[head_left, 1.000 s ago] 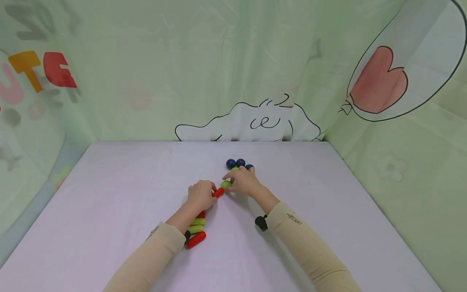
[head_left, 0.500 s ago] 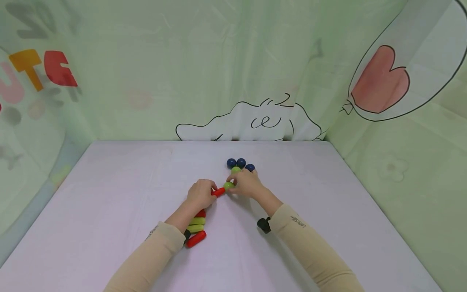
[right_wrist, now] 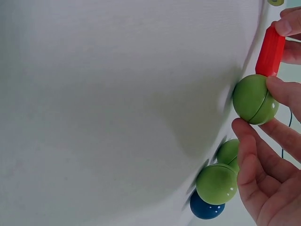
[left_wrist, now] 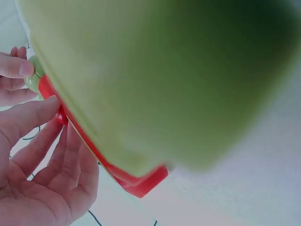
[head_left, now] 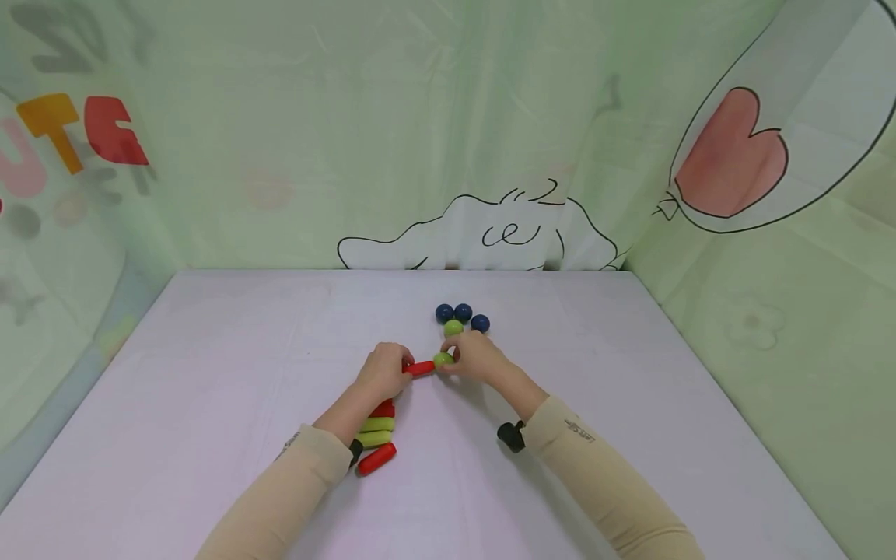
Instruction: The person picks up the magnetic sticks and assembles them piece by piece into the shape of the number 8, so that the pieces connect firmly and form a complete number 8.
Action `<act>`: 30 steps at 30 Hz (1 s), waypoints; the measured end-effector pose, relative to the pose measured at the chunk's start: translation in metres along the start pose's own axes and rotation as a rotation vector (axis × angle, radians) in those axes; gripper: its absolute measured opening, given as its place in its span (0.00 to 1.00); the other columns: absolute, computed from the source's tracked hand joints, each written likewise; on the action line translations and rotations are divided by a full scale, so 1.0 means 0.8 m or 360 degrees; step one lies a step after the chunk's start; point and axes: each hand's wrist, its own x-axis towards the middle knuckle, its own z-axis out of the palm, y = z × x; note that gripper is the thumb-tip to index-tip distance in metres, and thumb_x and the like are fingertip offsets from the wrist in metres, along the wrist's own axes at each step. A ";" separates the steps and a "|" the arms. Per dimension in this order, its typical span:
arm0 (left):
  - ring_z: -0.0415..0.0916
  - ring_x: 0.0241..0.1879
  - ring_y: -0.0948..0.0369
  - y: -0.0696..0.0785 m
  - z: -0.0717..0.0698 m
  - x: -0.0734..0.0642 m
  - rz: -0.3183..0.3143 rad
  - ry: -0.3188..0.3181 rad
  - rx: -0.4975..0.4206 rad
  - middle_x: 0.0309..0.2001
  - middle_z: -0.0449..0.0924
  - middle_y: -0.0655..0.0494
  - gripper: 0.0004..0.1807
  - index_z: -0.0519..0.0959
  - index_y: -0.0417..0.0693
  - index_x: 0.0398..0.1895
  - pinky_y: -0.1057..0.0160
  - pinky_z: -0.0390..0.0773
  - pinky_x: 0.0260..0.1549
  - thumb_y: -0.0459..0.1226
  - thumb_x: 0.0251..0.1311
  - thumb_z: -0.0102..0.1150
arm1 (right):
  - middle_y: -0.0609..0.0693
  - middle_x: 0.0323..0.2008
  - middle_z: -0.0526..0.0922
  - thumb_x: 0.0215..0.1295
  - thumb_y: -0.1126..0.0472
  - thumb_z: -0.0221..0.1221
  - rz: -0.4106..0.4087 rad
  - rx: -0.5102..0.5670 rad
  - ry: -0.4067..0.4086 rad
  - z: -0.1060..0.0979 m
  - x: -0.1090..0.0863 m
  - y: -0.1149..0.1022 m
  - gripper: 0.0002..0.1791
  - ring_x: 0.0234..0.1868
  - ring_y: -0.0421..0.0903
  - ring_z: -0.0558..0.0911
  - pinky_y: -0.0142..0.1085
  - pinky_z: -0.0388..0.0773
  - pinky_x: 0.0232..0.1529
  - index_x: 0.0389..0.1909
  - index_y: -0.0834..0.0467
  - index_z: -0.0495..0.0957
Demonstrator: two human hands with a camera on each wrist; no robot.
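My left hand (head_left: 381, 372) pinches a short red faceted rod (head_left: 421, 369) near the middle of the table. The rod's far end meets a glossy green ball (right_wrist: 256, 99) with a seam line. Thumb and fingers of my right hand (head_left: 479, 356) pinch that ball from the other side. Beyond it, a second green ball (head_left: 453, 329) lies against several dark blue balls (head_left: 463, 313). The right wrist view shows one more green ball (right_wrist: 229, 153) partly behind the right fingers. In the left wrist view, a blurred green shape (left_wrist: 164, 80) covers much of the picture.
Under my left forearm lie yellow-green rods (head_left: 375, 439) and a red one (head_left: 383, 409), partly hidden. Another red rod (head_left: 376, 460) lies slanted in front of them. A white cloth covers the table (head_left: 595, 350); a printed curtain (head_left: 315, 140) stands behind.
The right hand and the green ball have shifted slightly right and nearer. The red rod has turned flatter and followed the ball, staying in the left hand. A second green ball shows more fully.
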 end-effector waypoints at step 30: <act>0.72 0.40 0.57 -0.014 -0.034 0.024 0.0210 -0.0095 -0.0136 0.39 0.78 0.53 0.12 0.79 0.43 0.46 0.63 0.75 0.40 0.33 0.59 0.56 | 0.48 0.22 0.75 0.51 0.56 0.67 0.0035 0.0125 0.0045 0.002 -0.014 0.013 0.15 0.26 0.43 0.71 0.30 0.69 0.27 0.37 0.60 0.81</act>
